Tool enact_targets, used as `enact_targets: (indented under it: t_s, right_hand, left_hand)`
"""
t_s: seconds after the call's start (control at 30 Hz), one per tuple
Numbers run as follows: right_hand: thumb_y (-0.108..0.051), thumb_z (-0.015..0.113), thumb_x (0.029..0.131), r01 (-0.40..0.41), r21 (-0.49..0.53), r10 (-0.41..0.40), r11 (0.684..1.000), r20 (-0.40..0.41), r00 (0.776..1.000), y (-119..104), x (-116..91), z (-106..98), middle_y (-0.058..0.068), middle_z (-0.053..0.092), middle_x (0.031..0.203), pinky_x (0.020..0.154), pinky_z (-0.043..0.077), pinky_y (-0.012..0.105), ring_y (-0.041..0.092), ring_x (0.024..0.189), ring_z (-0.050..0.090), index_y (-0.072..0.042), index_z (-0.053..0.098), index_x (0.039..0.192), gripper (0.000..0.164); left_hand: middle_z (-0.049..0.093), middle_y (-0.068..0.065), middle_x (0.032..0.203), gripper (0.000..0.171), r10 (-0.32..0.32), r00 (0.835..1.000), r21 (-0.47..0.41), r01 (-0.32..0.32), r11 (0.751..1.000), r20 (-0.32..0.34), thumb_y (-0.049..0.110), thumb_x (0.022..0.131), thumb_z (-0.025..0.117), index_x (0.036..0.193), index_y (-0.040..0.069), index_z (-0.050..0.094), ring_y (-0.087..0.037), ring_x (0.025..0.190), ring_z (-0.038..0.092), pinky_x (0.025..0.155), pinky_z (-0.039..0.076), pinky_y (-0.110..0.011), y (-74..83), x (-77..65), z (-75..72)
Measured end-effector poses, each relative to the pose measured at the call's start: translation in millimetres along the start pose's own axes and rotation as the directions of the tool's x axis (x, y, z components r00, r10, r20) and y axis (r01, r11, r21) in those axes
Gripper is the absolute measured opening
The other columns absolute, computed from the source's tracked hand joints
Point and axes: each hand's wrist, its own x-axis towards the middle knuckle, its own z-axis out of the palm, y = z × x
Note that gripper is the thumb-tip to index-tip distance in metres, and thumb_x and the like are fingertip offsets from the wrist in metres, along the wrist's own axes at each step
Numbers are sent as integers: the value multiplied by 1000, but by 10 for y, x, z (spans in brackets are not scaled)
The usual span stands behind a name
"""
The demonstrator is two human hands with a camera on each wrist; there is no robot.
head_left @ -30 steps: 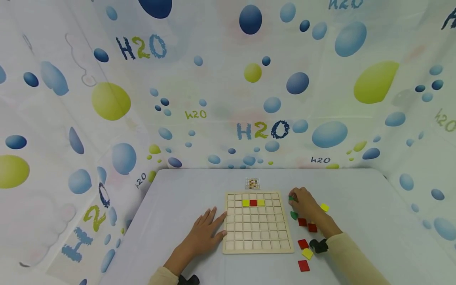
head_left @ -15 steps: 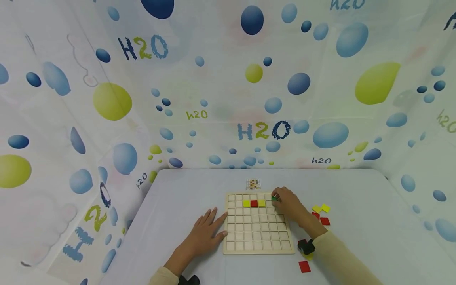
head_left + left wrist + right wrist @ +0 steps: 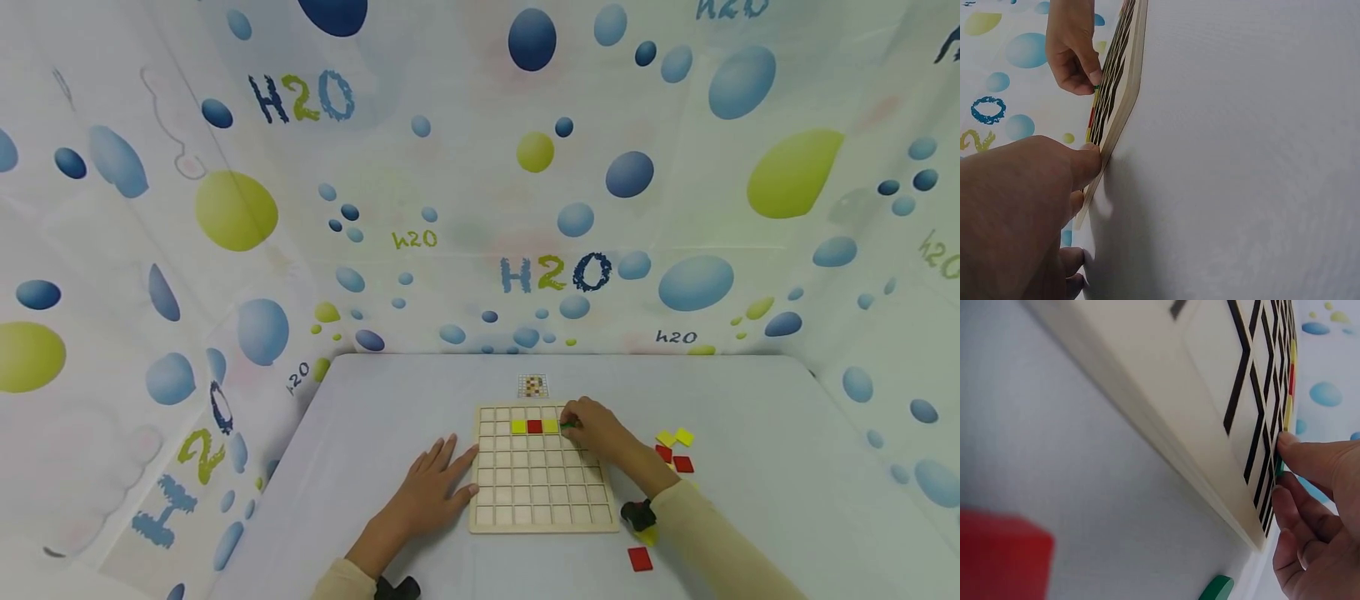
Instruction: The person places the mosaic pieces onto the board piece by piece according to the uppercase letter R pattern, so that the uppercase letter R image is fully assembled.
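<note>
A wooden grid board (image 3: 525, 518) lies on the white table. In its second row from the back sit a yellow tile (image 3: 519, 427), a red tile (image 3: 534, 427) and another yellow tile (image 3: 551, 426). My right hand (image 3: 600, 432) pinches a small green piece (image 3: 1280, 465) between thumb and fingertips, low over the board just right of the yellow tile. The piece is mostly hidden by the fingers. At the board's left side my left hand (image 3: 429, 490) rests on the table with fingers spread, its thumb and a fingertip at the board's edge.
Right of the board lie loose pieces: yellow tiles (image 3: 683, 437), red tiles (image 3: 682, 464), a red tile (image 3: 640, 559) nearer me, and a rounded green piece (image 3: 1217, 589). Some are partly under my right forearm. A small printed pattern card (image 3: 533, 386) lies behind the board.
My right hand has carried the green piece leftward from beside the board to over the second row, next to the yellow tile. My left hand stays in place.
</note>
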Motion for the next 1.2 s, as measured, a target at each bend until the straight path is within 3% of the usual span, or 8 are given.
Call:
enact_targets:
  t_s: [0.23, 0.47, 0.6, 0.9, 1.07, 1.2]
  right_hand:
    - [-11, 76, 98, -12, -6, 12, 1000, -10, 1000, 3, -1, 28, 2, 61, 102, 90, 52, 39, 18, 93, 54, -12, 68, 106, 12]
    - [-15, 77, 98, -33, 24, 34, 999, -28, 999, 34, -84, -54, 5, 63, 111, 98, 55, 47, 21, 102, 61, -11, 71, 111, 15]
    - [-19, 75, 99, -92, 34, 93, 995, -37, 995, 157, -207, -186, 8, 62, 115, 96, 55, 47, 23, 102, 59, -11, 70, 118, 22]
    - [-23, 82, 94, -241, -54, 240, 969, -24, 970, 465, -646, -545, 21, 59, 120, 91, 61, 50, 33, 102, 59, -5, 64, 124, 40]
    - [-28, 86, 89, -254, -83, 256, 964, 13, 967, 526, -809, -601, 17, 61, 115, 89, 59, 53, 29, 100, 59, -6, 65, 123, 45]
    - [-28, 87, 88, -255, -87, 261, 963, 60, 963, 554, -861, -573, 9, 61, 105, 86, 51, 57, 25, 98, 56, -9, 67, 117, 40]
  left_hand:
    - [26, -16, 174, 66, 1, 1000, 3, -1, 1000, 5, 56, 106, 53, 164, 27, 41, -42, 161, 21, 126, 23, -65, 9, 0, -10]
    - [26, -16, 174, 65, 0, 1000, -4, 0, 1000, 4, 55, 106, 54, 164, 27, 41, -42, 161, 22, 126, 23, -66, 34, -7, -29]
    - [26, -16, 174, 65, -2, 1000, 4, 2, 1000, 6, 55, 106, 54, 164, 27, 41, -42, 161, 22, 126, 23, -66, 37, -3, -29]
    - [26, -17, 174, 66, -11, 1000, 12, 11, 1000, 7, 53, 106, 55, 164, 26, 41, -42, 161, 22, 126, 23, -65, 39, -6, -31]
    - [26, -17, 174, 65, -13, 1000, 10, 12, 1000, 13, 53, 106, 55, 164, 26, 41, -42, 161, 21, 126, 23, -65, 40, -15, -39]
    - [25, -18, 174, 66, -7, 1000, 7, 7, 1000, 17, 53, 106, 54, 164, 26, 40, -42, 161, 21, 126, 22, -66, 42, -12, -41]
